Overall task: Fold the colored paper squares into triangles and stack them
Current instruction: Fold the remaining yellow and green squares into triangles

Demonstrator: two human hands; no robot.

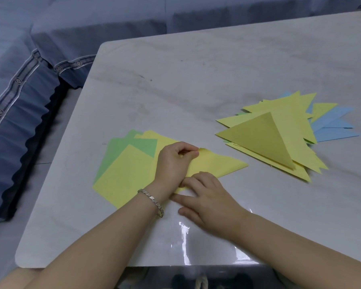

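Your left hand point(173, 161) pinches the folded yellow sheet point(217, 163); your right hand point(208, 199) presses it flat on the pale worktop point(175, 80), blue fabric point(19, 101) beyond.

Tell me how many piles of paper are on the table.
2. A pile of flat squares lies at the left, by the left hand; a pile of folded triangles at the right. The yellow sheet being folded belongs to neither. Lower sheets may be hidden.
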